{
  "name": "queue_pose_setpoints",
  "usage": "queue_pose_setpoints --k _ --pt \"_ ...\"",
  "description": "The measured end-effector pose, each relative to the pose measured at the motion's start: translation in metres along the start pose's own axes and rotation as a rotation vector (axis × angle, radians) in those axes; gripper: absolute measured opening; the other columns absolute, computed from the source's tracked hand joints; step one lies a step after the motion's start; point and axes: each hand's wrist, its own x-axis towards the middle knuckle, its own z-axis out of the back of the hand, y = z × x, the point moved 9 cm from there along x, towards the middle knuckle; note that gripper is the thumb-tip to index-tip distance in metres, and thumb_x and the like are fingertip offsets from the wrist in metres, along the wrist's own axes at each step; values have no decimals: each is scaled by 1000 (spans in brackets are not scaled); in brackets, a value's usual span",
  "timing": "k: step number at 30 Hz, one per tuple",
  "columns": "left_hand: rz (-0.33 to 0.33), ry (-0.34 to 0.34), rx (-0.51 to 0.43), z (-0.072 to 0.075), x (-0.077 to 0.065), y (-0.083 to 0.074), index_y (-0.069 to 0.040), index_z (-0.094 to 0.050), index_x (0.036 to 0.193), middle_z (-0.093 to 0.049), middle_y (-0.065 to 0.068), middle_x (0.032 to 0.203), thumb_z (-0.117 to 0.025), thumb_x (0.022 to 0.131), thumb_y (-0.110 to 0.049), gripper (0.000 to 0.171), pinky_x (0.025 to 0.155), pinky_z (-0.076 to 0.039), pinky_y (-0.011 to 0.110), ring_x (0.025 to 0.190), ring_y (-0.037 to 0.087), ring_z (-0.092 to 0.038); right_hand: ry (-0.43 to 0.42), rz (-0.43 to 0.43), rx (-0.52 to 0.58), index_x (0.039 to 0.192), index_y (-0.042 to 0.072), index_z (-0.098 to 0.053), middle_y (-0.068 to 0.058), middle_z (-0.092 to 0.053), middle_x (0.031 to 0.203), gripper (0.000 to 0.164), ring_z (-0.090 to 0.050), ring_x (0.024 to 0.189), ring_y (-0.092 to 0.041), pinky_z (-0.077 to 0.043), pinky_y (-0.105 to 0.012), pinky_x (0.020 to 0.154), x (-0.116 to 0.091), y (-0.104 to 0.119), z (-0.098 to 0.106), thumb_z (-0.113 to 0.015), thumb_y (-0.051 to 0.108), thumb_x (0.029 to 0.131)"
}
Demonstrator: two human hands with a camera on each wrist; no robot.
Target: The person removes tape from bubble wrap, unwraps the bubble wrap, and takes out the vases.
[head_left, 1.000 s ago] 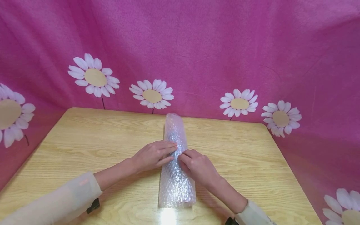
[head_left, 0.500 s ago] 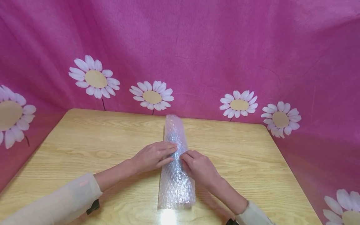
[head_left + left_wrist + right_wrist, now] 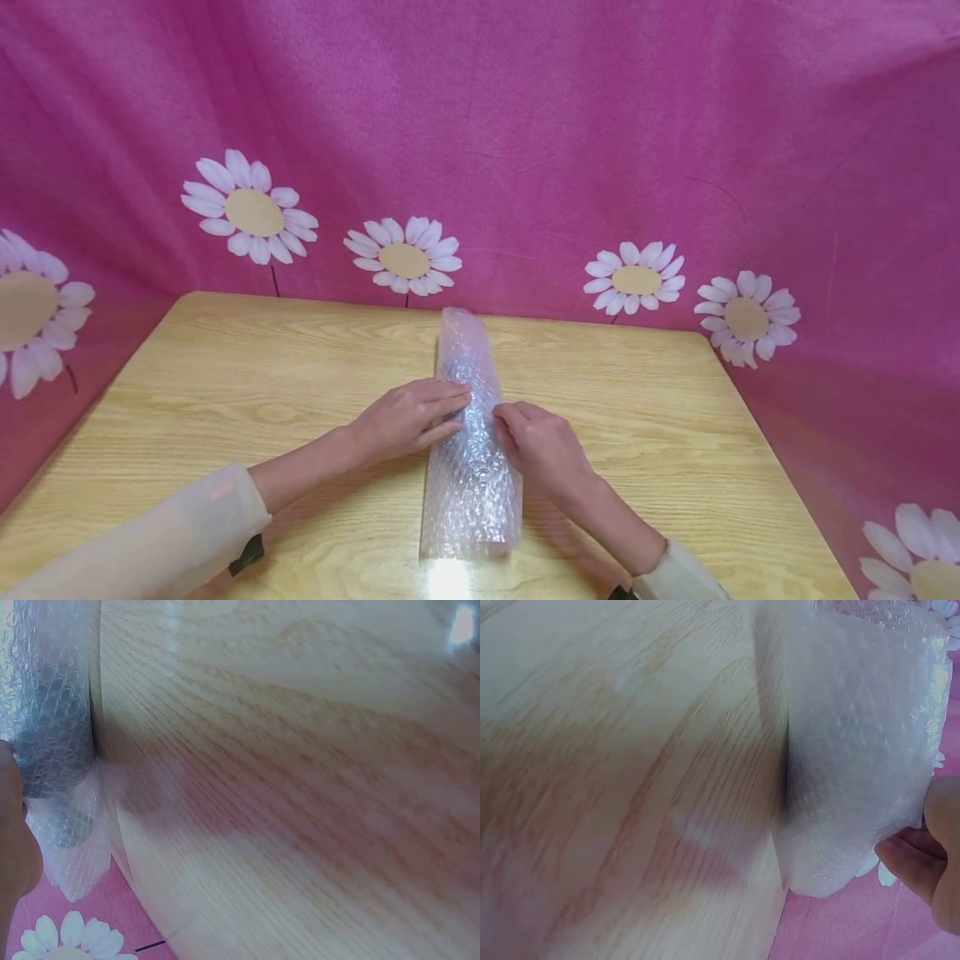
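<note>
A long roll of bubble wrap (image 3: 472,504) lies on the wooden table, its length running away from me. Through its layers in the left wrist view shows a dark, bottle-like shape (image 3: 52,742), blurred by the bubbles. My left hand (image 3: 411,417) rests on the roll from the left, fingers extended over its top. From the right, my right hand (image 3: 546,448) pinches the wrap's loose edge between thumb and fingers. Seen from the right wrist, the wrap (image 3: 862,742) stands as a smooth curved sheet beside the fingertips (image 3: 900,859).
The wooden table (image 3: 637,392) has a far edge just beyond the roll's end. Behind it and along both sides hangs a pink cloth (image 3: 525,150) printed with white daisies. A bright light reflection lies on the table before the near end.
My right hand has shifted slightly right, from the top of the roll toward its right side, with the wrap's edge. My left hand stays in place.
</note>
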Motion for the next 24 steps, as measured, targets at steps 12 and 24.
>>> queue_pose_setpoints --k 12,24 --pt "0 10 8 -2 0 0 -1 -67 127 -64 12 131 -72 92 -26 43 103 -47 40 123 24 -59 -27 -72 -23 88 4 -68 -1 -66 71 11 -58 56 -10 -52 -25 47 -4 -11 5 -76 2 81" --pt "-5 23 10 -2 0 0 -2 -67 128 -64 11 131 -71 93 -26 42 104 -46 39 123 24 -59 -49 -91 -24 88 4 -65 4 -59 67 8 -49 53 -4 -46 -22 44 -15 -20 7 -72 2 84"
